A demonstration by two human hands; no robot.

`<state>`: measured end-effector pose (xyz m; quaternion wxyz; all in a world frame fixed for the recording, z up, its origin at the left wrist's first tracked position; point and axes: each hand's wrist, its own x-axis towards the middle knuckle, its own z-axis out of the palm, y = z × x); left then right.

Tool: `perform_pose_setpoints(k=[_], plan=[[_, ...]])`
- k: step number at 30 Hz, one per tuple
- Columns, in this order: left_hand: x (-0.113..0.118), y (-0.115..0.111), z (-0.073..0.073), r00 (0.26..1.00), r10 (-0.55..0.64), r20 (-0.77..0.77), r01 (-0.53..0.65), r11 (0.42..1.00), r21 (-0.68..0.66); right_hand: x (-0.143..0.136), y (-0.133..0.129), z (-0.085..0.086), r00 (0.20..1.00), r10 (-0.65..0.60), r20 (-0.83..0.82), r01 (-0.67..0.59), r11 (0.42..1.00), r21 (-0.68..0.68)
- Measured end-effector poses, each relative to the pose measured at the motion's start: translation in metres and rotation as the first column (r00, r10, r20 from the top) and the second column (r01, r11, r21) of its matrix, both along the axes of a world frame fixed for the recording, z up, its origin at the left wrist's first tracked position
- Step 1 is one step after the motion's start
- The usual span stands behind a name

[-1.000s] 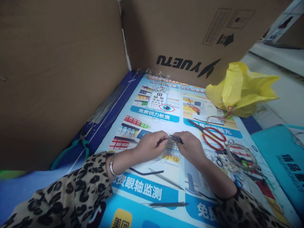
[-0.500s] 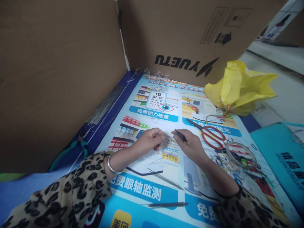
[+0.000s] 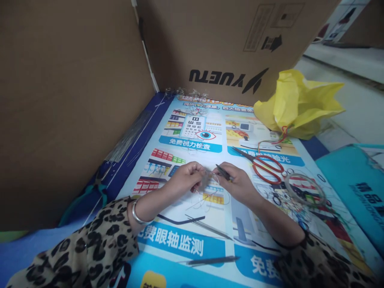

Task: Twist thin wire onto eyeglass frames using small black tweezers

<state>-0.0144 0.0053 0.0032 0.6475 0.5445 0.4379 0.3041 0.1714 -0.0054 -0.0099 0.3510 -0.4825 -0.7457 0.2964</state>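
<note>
My left hand (image 3: pixel 187 178), with a silver bangle at the wrist, is closed in a pinch on thin looped wire (image 3: pixel 215 178). Fine loops of it hang below the fingers, over the printed sheet. My right hand (image 3: pixel 240 184) is just to the right, its fingers wrapped round a small dark pointed tool (image 3: pixel 223 172). The tip points up and left; the palm hides the rest, so its exact kind cannot be made out. Some wire reaches across the small gap to the right fingertips. Below the hands lie thin straight wires (image 3: pixel 210 227) and a dark bundle of rods (image 3: pixel 213 261).
Red-handled scissors (image 3: pixel 267 168) lie right of my hands, near a wire coil (image 3: pixel 306 190) and small rings. Behind stands a yellow bag (image 3: pixel 297 104); a teal box (image 3: pixel 354 188) is at right. Cardboard walls (image 3: pixel 75 100) enclose the left and back. Teal-handled pliers (image 3: pixel 97 190) lie left.
The camera view has shifted slightly. My right hand has turned a little, and a wire loop now shows more plainly between the hands. Both hands keep their hold.
</note>
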Motion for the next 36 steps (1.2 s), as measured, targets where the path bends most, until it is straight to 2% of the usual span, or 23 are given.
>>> perform_pose_setpoints(k=[6,13,26,36], plan=[[-0.001,-0.001,0.000,0.999,-0.032,-0.029,0.032,0.999,0.019,0.000,-0.001,0.007,0.998,-0.035,-0.059,0.029,0.996,-0.085],[-0.002,-0.001,-0.001,1.000,-0.007,-0.013,0.007,1.000,0.014,0.005,-0.001,0.005,0.989,-0.086,-0.123,0.060,0.978,-0.200],[-0.003,-0.001,-0.002,0.998,0.065,-0.023,-0.064,0.997,0.044,0.008,-0.001,0.007,0.994,-0.055,-0.097,0.029,0.967,-0.254],[0.000,-0.001,-0.002,0.984,0.169,0.053,-0.167,0.986,-0.025,0.006,-0.004,0.013,0.987,0.041,-0.158,-0.090,0.944,-0.318]])
